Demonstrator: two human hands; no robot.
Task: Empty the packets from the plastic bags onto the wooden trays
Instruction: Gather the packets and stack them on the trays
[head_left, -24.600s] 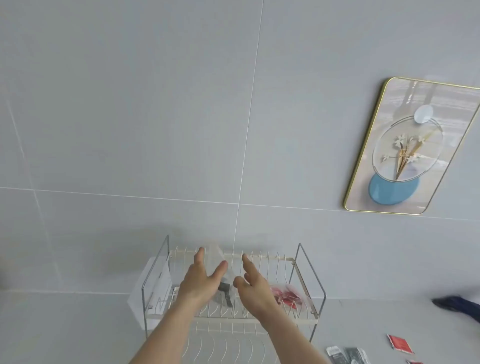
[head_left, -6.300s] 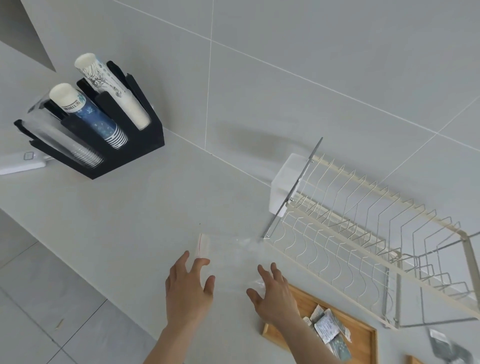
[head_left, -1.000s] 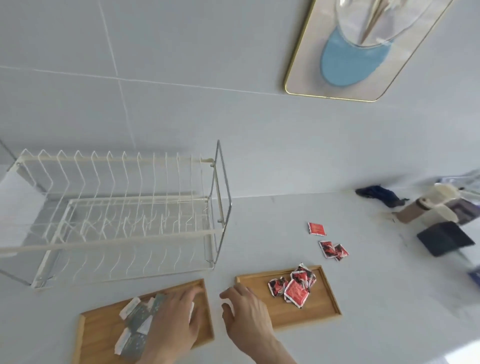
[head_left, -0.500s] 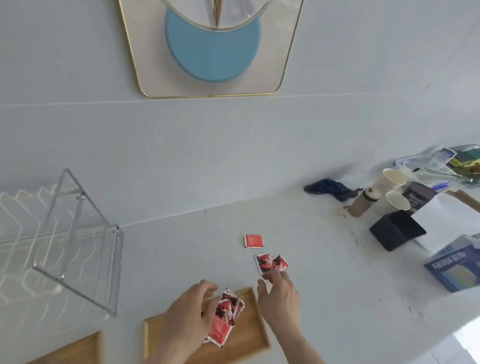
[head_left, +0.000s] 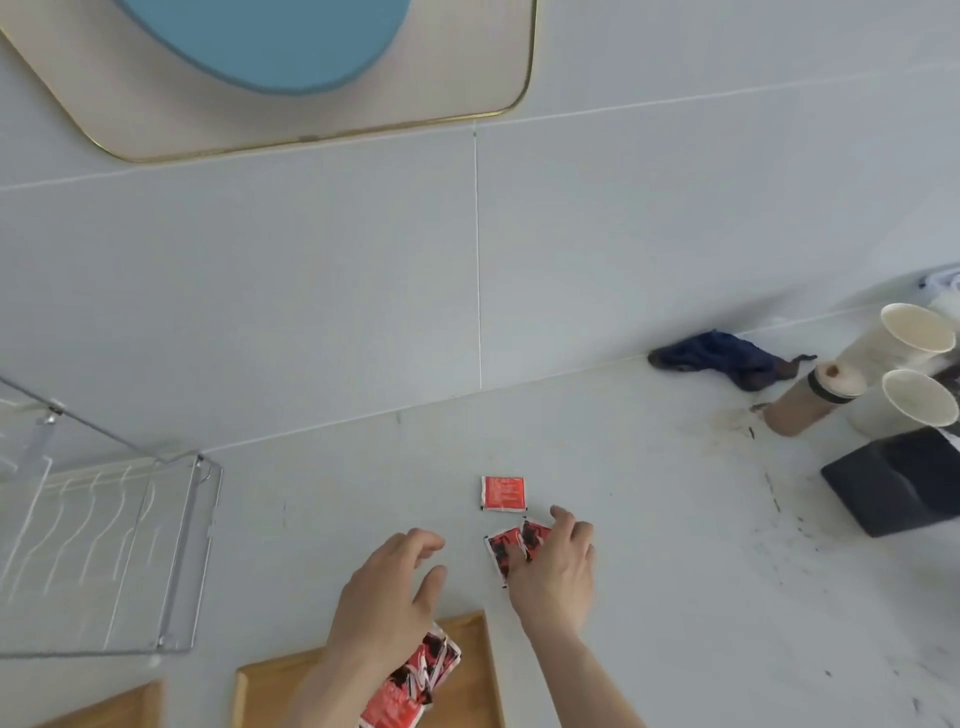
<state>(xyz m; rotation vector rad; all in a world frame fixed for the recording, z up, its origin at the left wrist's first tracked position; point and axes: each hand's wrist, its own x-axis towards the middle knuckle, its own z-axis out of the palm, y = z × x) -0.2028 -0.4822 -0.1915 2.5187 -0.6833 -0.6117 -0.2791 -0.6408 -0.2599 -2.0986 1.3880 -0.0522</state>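
Right hand (head_left: 553, 574) has reached two red packets (head_left: 511, 545), half covering them.

Red packets (head_left: 503, 494) with black print, tan wooden tray (head_left: 470, 670), pale grey counter (head_left: 649, 519), navy cloth (head_left: 727, 358).

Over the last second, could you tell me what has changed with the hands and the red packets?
The right hand left the tray edge and reached forward onto the two loose red packets on the counter; its fingers now rest on them. The left hand moved from the other tray to above the red pile, holding nothing. The single red packet and the wooden tray stayed put.
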